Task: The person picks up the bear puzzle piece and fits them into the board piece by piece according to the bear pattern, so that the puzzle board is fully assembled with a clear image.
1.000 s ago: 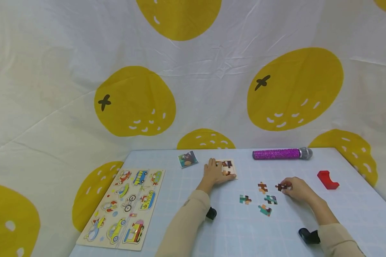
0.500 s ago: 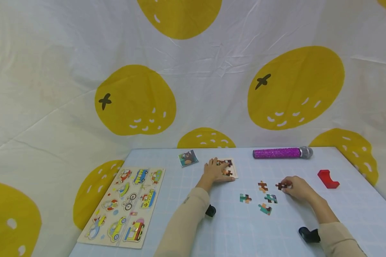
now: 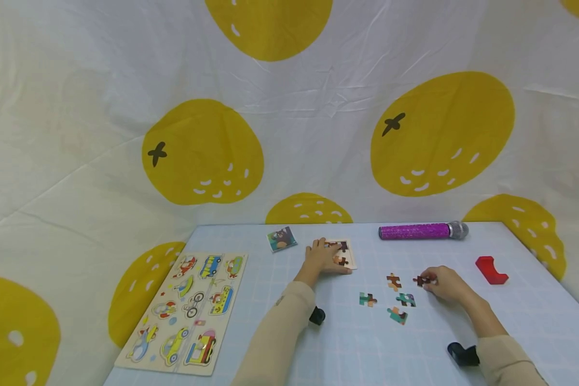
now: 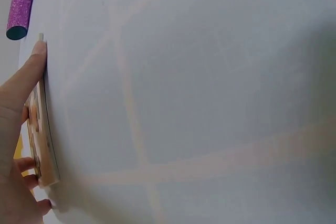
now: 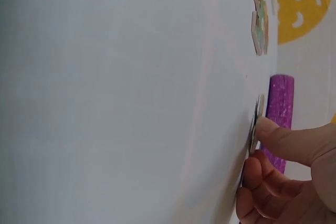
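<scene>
My left hand (image 3: 320, 259) rests on a small wooden puzzle tray (image 3: 352, 257), fingers spread and thumb along its near edge. Brown-patterned pieces (image 3: 341, 261) lie in the tray, partly covered by that hand. In the left wrist view the tray (image 4: 48, 166) appears edge-on, with my thumb on its rim. To the right, my right hand (image 3: 445, 284) pinches a dark brown puzzle piece (image 3: 418, 281) low at the tabletop. The right wrist view shows my thumb on top of this piece (image 5: 255, 137). Several loose puzzle pieces (image 3: 406, 300) lie between my hands.
A purple microphone (image 3: 415, 231) lies at the back and a red curved block (image 3: 491, 270) at the right. A bear picture card (image 3: 282, 239) is left of the tray. Along the table's left side lies a large vehicle puzzle board (image 3: 205, 279).
My left index finger has stretched out over the tray, and the left thumb has shifted slightly toward the near edge. The right hand stays in place with its piece.
</scene>
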A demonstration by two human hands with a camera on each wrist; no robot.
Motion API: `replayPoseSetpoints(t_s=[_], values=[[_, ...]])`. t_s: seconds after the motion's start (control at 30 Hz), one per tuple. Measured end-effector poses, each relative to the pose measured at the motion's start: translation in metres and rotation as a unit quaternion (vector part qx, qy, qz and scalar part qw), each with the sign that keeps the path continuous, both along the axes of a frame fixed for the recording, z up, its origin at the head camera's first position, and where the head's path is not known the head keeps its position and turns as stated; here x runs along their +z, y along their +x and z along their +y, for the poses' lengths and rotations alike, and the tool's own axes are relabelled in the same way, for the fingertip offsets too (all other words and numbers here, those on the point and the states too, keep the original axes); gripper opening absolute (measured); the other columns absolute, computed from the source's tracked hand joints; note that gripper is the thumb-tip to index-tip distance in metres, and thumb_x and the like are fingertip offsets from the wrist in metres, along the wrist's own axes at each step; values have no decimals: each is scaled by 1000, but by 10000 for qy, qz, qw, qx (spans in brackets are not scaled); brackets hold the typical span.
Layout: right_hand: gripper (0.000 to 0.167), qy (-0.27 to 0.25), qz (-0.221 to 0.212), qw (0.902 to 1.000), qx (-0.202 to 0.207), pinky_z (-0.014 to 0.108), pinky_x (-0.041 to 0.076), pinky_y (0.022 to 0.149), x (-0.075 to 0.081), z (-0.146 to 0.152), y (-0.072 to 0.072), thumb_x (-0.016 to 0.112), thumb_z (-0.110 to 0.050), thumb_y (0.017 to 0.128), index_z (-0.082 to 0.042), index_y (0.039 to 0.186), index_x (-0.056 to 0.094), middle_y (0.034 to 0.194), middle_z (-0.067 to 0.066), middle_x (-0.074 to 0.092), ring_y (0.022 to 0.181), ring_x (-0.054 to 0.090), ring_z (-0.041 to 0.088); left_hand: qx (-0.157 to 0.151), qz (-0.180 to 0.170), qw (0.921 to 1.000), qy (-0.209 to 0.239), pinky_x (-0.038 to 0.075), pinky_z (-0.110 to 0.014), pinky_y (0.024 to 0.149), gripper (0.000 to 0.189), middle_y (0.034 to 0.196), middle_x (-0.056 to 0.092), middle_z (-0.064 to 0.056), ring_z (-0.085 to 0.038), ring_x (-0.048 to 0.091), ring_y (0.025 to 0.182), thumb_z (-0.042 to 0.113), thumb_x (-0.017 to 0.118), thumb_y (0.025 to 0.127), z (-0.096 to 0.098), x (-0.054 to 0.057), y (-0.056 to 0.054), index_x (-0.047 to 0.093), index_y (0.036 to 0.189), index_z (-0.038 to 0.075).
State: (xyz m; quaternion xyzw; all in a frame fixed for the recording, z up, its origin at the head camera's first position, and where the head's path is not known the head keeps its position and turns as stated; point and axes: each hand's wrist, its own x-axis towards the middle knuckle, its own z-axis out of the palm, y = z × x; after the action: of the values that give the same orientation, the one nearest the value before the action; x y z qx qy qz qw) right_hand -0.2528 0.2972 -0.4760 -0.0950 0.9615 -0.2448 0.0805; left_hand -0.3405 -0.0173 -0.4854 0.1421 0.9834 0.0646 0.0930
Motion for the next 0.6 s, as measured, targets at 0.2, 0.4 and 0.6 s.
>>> replayPoseSetpoints(t_s=[0.2,0.4,0.6], values=[[28,-274,302,9992,-40,51,50,78,7,-5,2,60,-2,87,14,109,59,97,25,61,86,57,34,-50,-89,9999,-34,19,-52,112,84,155,19,-10,-29,18,142,76,53,75,-3,-4,2,28,147,40],[36,-775,1599,9841,4,49,53,76,28,-22,-2,64,0,85,14,117,55,103,29,57,86,59,36,-129,-11,9999,29,19,-53,111,82,155,20,-10,-30,19,141,75,54,76,-5,-4,2,30,146,40],[42,-1120,2913,9494,340,51,50,79,62,-48,-8,69,7,79,13,118,54,102,27,57,92,59,42,-191,139,9997,-65,20,-52,112,85,155,20,-10,-29,19,141,75,53,76,-6,-9,1,26,148,39]])
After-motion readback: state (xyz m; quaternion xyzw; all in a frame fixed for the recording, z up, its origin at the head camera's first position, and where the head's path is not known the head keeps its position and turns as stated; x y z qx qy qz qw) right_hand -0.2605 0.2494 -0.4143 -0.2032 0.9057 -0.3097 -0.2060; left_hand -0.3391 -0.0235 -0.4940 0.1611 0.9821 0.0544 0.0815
